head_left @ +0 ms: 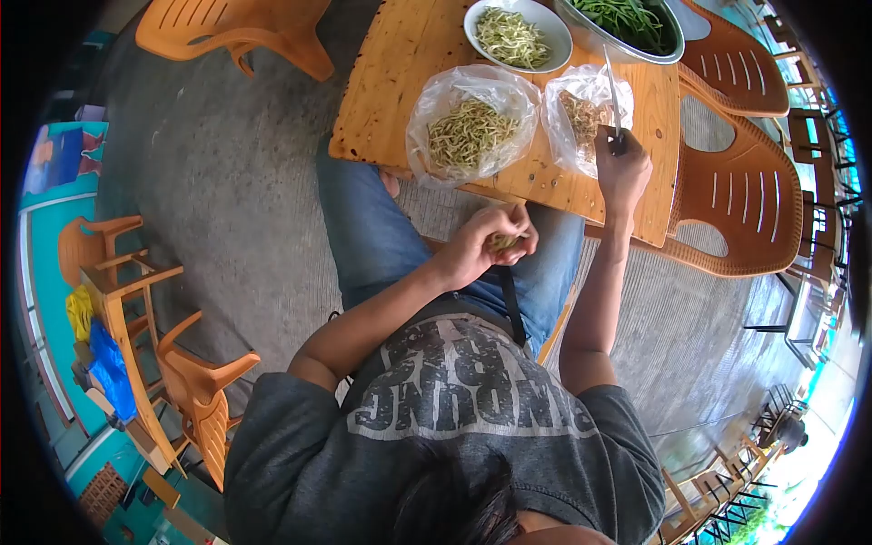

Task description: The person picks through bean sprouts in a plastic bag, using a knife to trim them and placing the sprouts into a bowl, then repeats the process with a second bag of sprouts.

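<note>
My left hand is closed above my lap, with a small bunch of pale greenish bean sprouts partly showing between the fingers. My right hand grips a knife by its dark handle, blade pointing away from me over the table. Beside that hand lies a clear plastic bag with brownish scraps in it. To its left, an opened plastic bag holds a heap of bean sprouts. Farther back stands a white bowl of paler sprouts, next to a metal bowl of long green vegetables.
The wooden table has its near edge over my knees. Orange plastic chairs stand close on the right, and another chair is at the far left. A wooden stand with blue and yellow bags is off to the left.
</note>
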Available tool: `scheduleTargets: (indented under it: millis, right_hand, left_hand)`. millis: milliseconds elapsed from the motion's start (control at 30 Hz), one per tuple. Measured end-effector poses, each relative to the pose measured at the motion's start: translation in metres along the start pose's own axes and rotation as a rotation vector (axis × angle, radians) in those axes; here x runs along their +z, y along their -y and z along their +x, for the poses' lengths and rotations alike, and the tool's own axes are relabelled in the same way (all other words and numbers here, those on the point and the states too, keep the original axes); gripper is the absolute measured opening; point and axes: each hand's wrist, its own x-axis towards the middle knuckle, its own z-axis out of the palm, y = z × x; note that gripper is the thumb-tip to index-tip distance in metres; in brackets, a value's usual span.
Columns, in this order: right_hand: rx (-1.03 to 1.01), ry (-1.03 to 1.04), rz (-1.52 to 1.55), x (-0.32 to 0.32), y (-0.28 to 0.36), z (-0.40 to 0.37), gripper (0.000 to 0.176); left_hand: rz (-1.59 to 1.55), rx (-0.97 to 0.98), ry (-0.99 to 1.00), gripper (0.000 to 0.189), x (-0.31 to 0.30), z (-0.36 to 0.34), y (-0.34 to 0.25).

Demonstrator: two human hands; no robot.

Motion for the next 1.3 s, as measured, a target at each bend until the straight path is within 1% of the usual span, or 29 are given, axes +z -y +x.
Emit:
scheduleTargets:
  millis: [100,133,200,233,267,300,333,367,433,500,567,633,667,767,800,900,1000,1100,1233,1267,1300]
  right_hand:
    - [-0.137,-0.117,0.037,0.007,-0.001,-0.001,0.021]
    - [-0.115,-0.117,0.065,0.007,-0.001,-0.001,0.021]
    - [-0.066,-0.120,0.120,0.004,0.002,-0.002,0.021]
    - [-0.025,-0.098,0.098,0.002,0.007,-0.002,0.022]
    - [0.017,-0.072,0.070,-0.002,0.010,-0.004,0.023]
    - [0.058,-0.044,0.040,-0.003,0.015,-0.005,0.024]
    - [-0.041,-0.110,0.131,0.001,0.021,-0.009,0.022]
    - [-0.060,-0.091,0.206,0.004,0.029,-0.012,0.022]
    - [-0.081,-0.049,0.353,0.005,0.065,-0.028,0.021]
    - [-0.064,0.239,0.231,0.009,0.092,-0.046,0.021]
    - [-0.255,0.268,0.294,0.038,0.102,-0.064,0.020]
    - [-0.300,0.413,0.250,0.051,0.114,-0.071,0.020]
    - [-0.296,0.446,0.198,0.060,0.115,-0.073,0.023]
    - [-0.302,0.480,0.047,0.075,0.110,-0.074,0.026]
    - [-0.268,0.477,0.039,0.077,0.111,-0.074,0.027]
    - [-0.282,0.462,0.043,0.080,0.111,-0.074,0.028]
    - [-0.294,0.447,0.030,0.080,0.108,-0.075,0.025]
    - [-0.181,0.376,0.272,0.074,0.106,-0.072,0.022]
    - [0.063,0.456,0.737,0.064,0.107,-0.060,0.017]
    - [0.229,0.540,0.744,0.056,0.108,-0.057,0.022]
    - [0.287,0.570,0.843,0.054,0.106,-0.055,0.022]
  left_hand:
    - [-0.134,0.015,-0.053,0.019,-0.019,-0.021,0.006]
    - [-0.150,0.044,-0.116,0.025,-0.021,-0.024,0.007]
    - [-0.217,0.110,-0.100,0.028,-0.031,-0.030,0.004]
    - [-0.246,0.137,-0.088,0.030,-0.034,-0.031,0.000]
    - [-0.280,0.146,-0.124,0.034,-0.036,-0.034,-0.001]
    - [-0.373,0.169,-0.071,0.034,-0.043,-0.034,-0.003]
    - [-0.409,0.185,-0.056,0.034,-0.046,-0.034,-0.003]
    - [-0.444,0.203,-0.042,0.034,-0.049,-0.035,-0.004]
    - [-0.441,0.222,-0.013,0.033,-0.053,-0.036,-0.010]
    - [-0.441,0.236,0.026,0.032,-0.057,-0.034,-0.015]
    - [-0.441,0.257,0.063,0.031,-0.061,-0.034,-0.021]
    - [-0.400,0.267,0.035,0.030,-0.064,-0.035,-0.026]
    - [-0.367,0.273,0.016,0.029,-0.064,-0.036,-0.031]
    - [-0.342,0.307,-0.020,0.028,-0.074,-0.039,-0.035]
    - [-0.349,0.321,-0.028,0.027,-0.077,-0.040,-0.035]
    - [-0.412,0.344,-0.060,0.025,-0.086,-0.040,-0.034]
    - [-0.454,0.337,-0.100,0.022,-0.089,-0.040,-0.035]
    - [-0.405,0.336,-0.175,0.019,-0.090,-0.038,-0.038]
    - [-0.239,0.365,-0.259,0.022,-0.089,-0.030,-0.046]
    - [-0.207,0.366,-0.281,0.023,-0.089,-0.027,-0.048]
    - [-0.174,0.366,-0.304,0.024,-0.090,-0.024,-0.050]
